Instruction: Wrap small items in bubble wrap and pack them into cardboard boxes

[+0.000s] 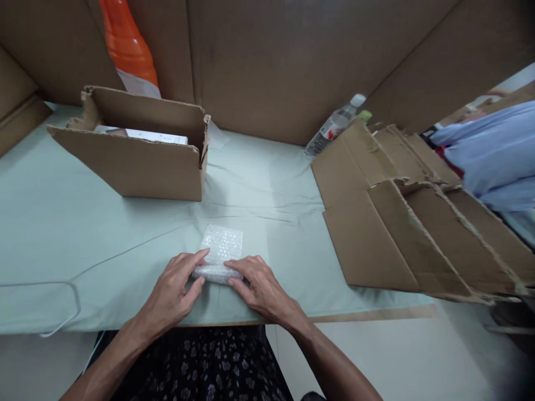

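Note:
A small sheet of bubble wrap [223, 243] lies on the pale green cloth near the table's front edge. Its near end is rolled into a clear bundle; what may be inside cannot be made out. My left hand [174, 287] grips the left end of the roll between thumb and fingers. At the opposite end, my right hand [261, 287] pinches the roll the same way. The flat part of the wrap stretches away from me beyond the roll.
A cardboard box [163, 170] with white packets stands back left, an orange bottle [129, 50] behind it. Cardboard bins [376, 239] occupy the right, beside a clear plastic bottle [334, 128]. A white cable [75, 295] lies at left. A person's blue sleeve [497, 150] shows far right.

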`<state>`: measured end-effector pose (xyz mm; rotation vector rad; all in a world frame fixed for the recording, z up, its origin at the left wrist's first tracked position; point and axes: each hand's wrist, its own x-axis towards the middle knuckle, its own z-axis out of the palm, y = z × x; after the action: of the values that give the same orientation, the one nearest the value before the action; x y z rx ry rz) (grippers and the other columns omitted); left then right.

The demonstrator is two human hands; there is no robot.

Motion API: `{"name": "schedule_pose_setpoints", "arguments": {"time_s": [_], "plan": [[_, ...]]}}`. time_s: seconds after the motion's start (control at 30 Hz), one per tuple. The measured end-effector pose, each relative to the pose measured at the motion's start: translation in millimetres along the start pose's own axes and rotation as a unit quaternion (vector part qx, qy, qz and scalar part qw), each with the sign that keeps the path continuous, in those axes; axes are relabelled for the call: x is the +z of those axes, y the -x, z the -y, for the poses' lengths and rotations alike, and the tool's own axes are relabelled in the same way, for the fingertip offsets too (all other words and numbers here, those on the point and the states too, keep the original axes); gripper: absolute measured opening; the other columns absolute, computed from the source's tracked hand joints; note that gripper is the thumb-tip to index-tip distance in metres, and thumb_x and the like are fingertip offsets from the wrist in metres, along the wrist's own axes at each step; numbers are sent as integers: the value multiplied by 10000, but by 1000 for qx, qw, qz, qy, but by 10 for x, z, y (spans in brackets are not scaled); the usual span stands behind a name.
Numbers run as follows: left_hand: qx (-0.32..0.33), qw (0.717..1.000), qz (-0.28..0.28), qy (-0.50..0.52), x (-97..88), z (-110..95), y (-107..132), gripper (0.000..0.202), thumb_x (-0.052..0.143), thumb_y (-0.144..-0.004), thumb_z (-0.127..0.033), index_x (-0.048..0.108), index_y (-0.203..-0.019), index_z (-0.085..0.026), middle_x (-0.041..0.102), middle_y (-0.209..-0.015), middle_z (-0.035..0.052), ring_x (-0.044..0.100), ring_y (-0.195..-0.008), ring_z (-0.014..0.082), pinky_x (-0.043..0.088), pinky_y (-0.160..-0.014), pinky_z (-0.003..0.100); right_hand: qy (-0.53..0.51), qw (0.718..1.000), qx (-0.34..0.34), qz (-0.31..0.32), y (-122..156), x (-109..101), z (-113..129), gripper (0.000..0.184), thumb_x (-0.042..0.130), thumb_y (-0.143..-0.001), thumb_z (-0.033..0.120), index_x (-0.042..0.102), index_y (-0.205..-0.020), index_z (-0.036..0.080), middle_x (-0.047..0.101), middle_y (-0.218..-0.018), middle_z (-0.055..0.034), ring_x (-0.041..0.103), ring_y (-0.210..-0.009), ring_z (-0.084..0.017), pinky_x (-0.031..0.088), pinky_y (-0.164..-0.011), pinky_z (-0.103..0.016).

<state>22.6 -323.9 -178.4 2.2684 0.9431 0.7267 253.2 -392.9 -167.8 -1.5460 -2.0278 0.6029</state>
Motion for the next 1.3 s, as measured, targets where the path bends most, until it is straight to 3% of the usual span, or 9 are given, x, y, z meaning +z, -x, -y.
{"name": "schedule_pose_setpoints", "arguments": {"time_s": [0.13, 0.27, 0.43, 0.6, 0.77, 0.97, 1.1, 1.2, 1.3], "plan": [[-62, 997, -15, -47, 84, 77, -139, 422, 522, -953, -294, 576, -1352, -170, 710, -948, 73, 643, -853, 231, 543, -809, 396, 113, 991, 4, -77, 47, 9, 37, 323, 632, -964, 273, 643, -1265, 155, 649, -1291, -180, 613, -1087, -299, 496, -894, -451], [-108, 991, -63, -46, 166, 111, -251, 399, 536, -939, -369, 619, -1271, -163, 701, -938, 86, 648, -892, 256, 543, -857, 450, 163, 984, -38, -56, -24, 89, -28, 332, 672, -933, 241, 648, -1257, 172, 678, -1264, -165, 618, -1100, -314, 494, -901, -465], [-254, 946, -109, 167, 168, 28, -116, 682, 630, -882, -465, 419, -1464, -178, 647, -1266, 162, 696, -1002, 233, 591, -842, 395, 16, 993, 38, -107, -115, 147, -114, 288, 614, -961, 196, 664, -1245, 204, 756, -1159, -106, 689, -1018, -249, 523, -914, -416], [-296, 888, -40, 350, 152, -54, -74, 812, 608, -862, -386, 243, -1553, -167, 653, -1262, 148, 687, -1106, 210, 568, -930, 343, -125, 988, 63, -63, -74, 101, -65, 242, 634, -948, 291, 700, -1173, 230, 754, -1151, -78, 694, -1057, -234, 529, -983, -413], [-252, 890, -30, 379, 145, -139, -209, 770, 573, -880, -386, 274, -1558, -175, 668, -1113, 90, 688, -947, 172, 573, -840, 299, -242, 963, 105, -49, -32, 1, -96, 614, 715, -878, 454, 551, -1421, 221, 578, -1459, -143, 566, -1329, -289, 506, -1054, -426], [-204, 926, -55, 312, 104, -75, -295, 577, 587, -899, -340, 464, -1436, -167, 683, -1056, 90, 696, -899, 184, 595, -807, 322, -376, 905, 189, -60, -134, 15, -115, 385, 701, -880, 527, 694, -1064, 189, 716, -918, -52, 665, -787, -177, 550, -714, -284], [-45, 977, -204, 52, -208, -28, -510, 458, 612, -927, -267, 535, -1377, -229, 644, -1281, 115, 639, -1186, 249, 533, -1038, 434, -359, 911, 184, -84, -324, -145, -85, 352, 720, -870, 515, 701, -994, 186, 682, -822, -28, 618, -718, -161, 516, -657, -271], [61, 936, -326, -120, -596, 31, -838, 590, 629, -900, -172, 463, -1462, -241, 518, -1476, 136, 469, -1422, 302, 398, -1183, 510, -296, 940, 140, -99, -550, -472, -6, 306, 710, -887, 481, 721, -998, 197, 699, -866, -39, 614, -723, -164, 515, -640, -276], [76, 902, -382, -186, -872, 171, -1169, 665, 602, -897, -157, 390, -1524, -227, 498, -1513, 135, 343, -1515, 314, 316, -1226, 526, -187, 969, 61, -150, -885, -899, 190, 255, 692, -913, 422, 732, -1063, 219, 712, -902, -36, 625, -733, -163, 527, -656, -283]]}}
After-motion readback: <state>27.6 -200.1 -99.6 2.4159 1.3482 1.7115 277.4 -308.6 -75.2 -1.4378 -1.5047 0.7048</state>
